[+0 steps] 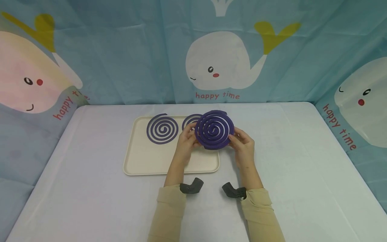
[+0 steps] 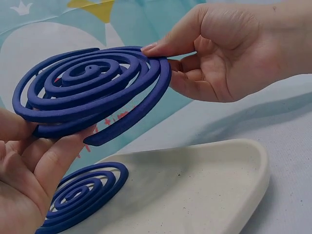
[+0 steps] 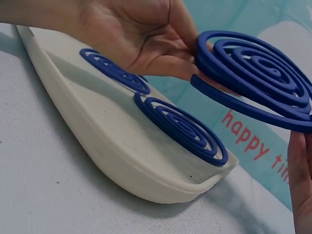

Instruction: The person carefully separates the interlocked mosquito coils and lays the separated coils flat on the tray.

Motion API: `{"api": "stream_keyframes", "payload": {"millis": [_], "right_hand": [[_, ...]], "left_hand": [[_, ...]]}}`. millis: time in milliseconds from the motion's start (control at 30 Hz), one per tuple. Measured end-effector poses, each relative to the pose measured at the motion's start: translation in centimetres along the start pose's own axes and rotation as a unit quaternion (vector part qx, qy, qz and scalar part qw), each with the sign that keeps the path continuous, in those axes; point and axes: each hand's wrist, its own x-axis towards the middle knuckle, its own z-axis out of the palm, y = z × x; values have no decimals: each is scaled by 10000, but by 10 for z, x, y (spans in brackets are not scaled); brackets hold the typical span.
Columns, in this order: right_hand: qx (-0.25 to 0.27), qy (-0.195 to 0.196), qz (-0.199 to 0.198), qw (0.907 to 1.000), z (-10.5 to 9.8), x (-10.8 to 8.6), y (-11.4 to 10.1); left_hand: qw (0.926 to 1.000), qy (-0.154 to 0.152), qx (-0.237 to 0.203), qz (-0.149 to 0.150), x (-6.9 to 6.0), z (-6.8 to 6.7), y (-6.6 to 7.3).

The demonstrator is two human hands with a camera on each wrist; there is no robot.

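Both hands hold a dark blue-purple pair of mosquito coils [image 1: 214,130] above the tray's right end. The two spirals look nested or overlapping, with one loose tail end [image 2: 105,139] hanging apart from the rest in the left wrist view. My left hand [image 1: 185,144] grips the left edge, its fingers underneath. At the opposite edge my right hand [image 1: 245,148] pinches the coils, thumb on top. On the cream tray [image 1: 148,163] lie two more mosquito coils: one at the left [image 1: 162,129] and another [image 3: 183,126] partly hidden behind my left hand in the head view.
A white-covered table [image 1: 302,168] spreads around the tray. Behind it hangs a blue curtain [image 1: 136,67] printed with whales. Black curved pieces [image 1: 192,186] stick out at both wrists, by the beige sleeves [image 1: 167,215].
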Motion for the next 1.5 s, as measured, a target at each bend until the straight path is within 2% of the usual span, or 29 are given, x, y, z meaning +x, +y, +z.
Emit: {"api": "stream_keyframes", "payload": {"millis": [133,267,400,600,800,933,1067,1233,1367,1400,1500], "right_hand": [[66,-132,-17,9999,-1,0,-1],[143,-219,241,9994,-3,1,-5],[74,-178,538,9984,-7,2,-11],[-380,-94,494,9980,-12,6,-13],[-1114,-116,379,9930,-16,9,-13],[-1698,-144,328,9848,-19,10,-14],[-2276,-279,583,9716,-22,10,-15],[-2911,-714,980,9490,-27,9,-19],[-3220,-1099,1116,9337,-28,8,-21],[-3271,-1153,1134,9311,-28,8,-22],[-3244,-1238,1139,9308,-28,8,-21]], "left_hand": [[9996,125,38,-262,0,2,2],[9989,52,90,-451,1,0,4],[9968,-355,251,-672,1,-5,5],[9876,-1075,489,-1030,0,-6,4],[9826,-1175,611,-1300,0,-4,4],[9820,-1097,654,-1392,0,-4,3],[9805,-991,696,-1546,0,-4,3],[9795,-952,757,-1608,-2,-4,3],[9800,-960,789,-1552,-2,-4,3],[9803,-967,793,-1532,-2,-4,3],[9801,-1051,740,-1510,-2,-4,2]]}}
